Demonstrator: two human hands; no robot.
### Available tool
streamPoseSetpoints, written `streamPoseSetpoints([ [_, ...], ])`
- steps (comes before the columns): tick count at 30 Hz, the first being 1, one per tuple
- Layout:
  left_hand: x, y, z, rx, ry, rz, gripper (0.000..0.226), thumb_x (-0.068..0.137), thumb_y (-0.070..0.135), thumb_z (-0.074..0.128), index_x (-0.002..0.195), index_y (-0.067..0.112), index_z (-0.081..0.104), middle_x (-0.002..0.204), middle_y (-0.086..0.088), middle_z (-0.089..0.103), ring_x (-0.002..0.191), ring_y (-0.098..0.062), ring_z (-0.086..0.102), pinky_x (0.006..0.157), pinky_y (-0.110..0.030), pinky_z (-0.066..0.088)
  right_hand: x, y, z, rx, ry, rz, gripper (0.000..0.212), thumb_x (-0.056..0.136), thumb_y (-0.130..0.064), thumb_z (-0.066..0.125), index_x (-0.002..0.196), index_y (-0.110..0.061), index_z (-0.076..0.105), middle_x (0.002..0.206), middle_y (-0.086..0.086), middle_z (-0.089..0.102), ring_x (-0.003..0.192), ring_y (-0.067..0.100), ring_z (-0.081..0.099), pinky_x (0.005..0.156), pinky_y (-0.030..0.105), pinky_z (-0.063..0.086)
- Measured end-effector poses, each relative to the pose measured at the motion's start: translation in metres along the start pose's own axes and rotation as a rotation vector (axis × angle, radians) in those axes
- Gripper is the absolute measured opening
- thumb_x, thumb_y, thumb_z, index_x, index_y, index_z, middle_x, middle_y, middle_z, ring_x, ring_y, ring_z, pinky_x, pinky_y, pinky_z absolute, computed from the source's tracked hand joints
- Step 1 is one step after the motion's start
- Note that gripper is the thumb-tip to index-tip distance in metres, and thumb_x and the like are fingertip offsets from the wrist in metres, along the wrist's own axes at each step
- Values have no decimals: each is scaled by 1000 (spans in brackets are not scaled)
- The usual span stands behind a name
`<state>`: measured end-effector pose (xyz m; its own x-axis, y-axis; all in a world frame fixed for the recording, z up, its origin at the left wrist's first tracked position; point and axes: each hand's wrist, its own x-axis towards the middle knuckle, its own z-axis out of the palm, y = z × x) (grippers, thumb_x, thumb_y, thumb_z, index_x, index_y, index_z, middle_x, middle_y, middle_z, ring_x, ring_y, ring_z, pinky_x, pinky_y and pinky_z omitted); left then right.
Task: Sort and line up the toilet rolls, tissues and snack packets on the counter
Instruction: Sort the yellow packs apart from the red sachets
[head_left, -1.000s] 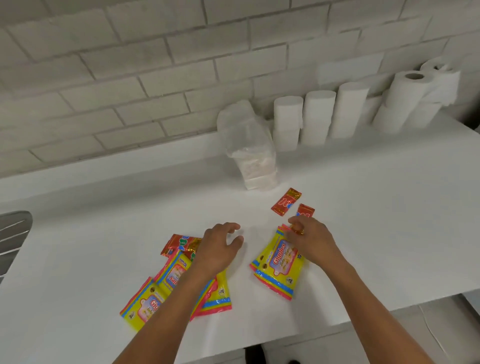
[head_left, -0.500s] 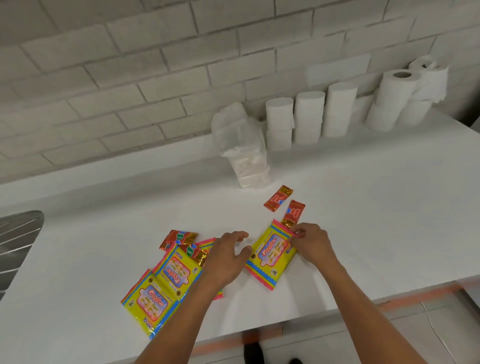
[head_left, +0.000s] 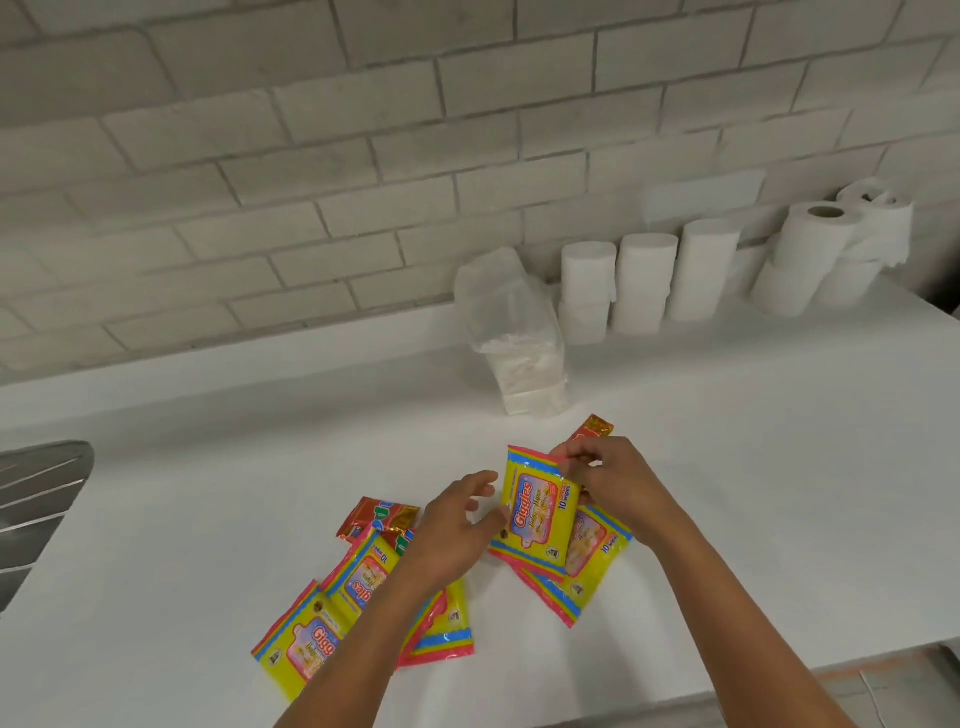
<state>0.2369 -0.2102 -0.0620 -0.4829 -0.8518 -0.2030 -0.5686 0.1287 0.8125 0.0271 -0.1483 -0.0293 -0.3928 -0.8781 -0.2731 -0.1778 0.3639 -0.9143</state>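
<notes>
Right hand (head_left: 618, 483) is pinching the top corner of a yellow plastic wipes packet (head_left: 537, 506), left hand (head_left: 457, 525) open beside it, so I'd lay it flat, square to the white counter's (head_left: 727, 467) front edge.

Bright, even light; soft shadows, slight blur, bowed edges.

Pale brick wall (head_left: 311, 156) (grey grout), white counter (head_left: 753, 467).
</notes>
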Motion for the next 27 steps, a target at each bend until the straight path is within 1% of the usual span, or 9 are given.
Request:
streamPoseSetpoints([
  [3,6,-2,-20,-72,-28,-8,46,92,43,66,135,40,51,122,16,61,111,-4,59,82,-19,53,8,-20,11,135,-44,-18,15,95,-6,62,100,-14,74,90,2,73,85,19,74,79,38,62],
  [6,11,-3,-37,-173,-31,6,39,92,41,68,128,40,54,115,18,67,98,1,68,73,-14,54,19,-34,23,256,-82,-18,14,95,-5,62,101,-12,73,96,13,75,87,23,75,77,36,62],
  [11,31,-9,-68,-330,-17,2,21,95,23,66,116,24,65,106,7,76,93,-12,74,84,-32,59,35,-47,44,363,-18,-31,13,93,-3,64,97,-13,72,94,13,72,86,22,72,78,36,62],
  [14,48,-16,-87,-364,10,-13,18,95,20,66,113,19,66,105,4,76,94,-16,74,84,-32,58,41,-45,48,356,71,-43,17,93,-6,65,103,-19,71,99,9,70,91,25,74,83,39,59],
  [18,89,-31,-110,-357,116,-105,16,96,20,66,112,20,63,106,4,74,94,-13,72,77,-23,55,41,-25,48,199,128,-19,16,94,-16,65,102,-28,70,101,4,70,90,23,72,79,38,58],
  [20,114,-36,-118,-385,154,-164,17,95,18,66,112,18,62,108,0,73,93,-15,71,75,-27,55,35,-14,46,66,142,3,14,94,-23,65,102,-33,70,98,-3,71,92,15,70,82,37,57],
  [23,151,-40,-125,-384,180,-219,19,94,14,66,112,17,62,107,-4,71,88,-16,69,69,-30,54,21,1,46,-50,181,19,13,96,-26,63,107,-31,68,100,-13,67,91,1,64,72,18,48],
  [24,164,-41,-126,-394,182,-237,21,92,12,66,112,16,62,106,-6,71,86,-17,69,68,-30,54,16,7,46,-90,191,37,14,96,-27,62,109,-31,67,101,-14,66,90,-1,63,70,16,46],
  [27,194,-43,-127,-449,168,-304,25,87,8,69,111,14,64,103,-9,72,82,-22,70,72,-34,57,9,25,46,-267,218,122,19,97,-32,60,116,-34,62,112,-11,60,98,8,60,80,25,49],
])
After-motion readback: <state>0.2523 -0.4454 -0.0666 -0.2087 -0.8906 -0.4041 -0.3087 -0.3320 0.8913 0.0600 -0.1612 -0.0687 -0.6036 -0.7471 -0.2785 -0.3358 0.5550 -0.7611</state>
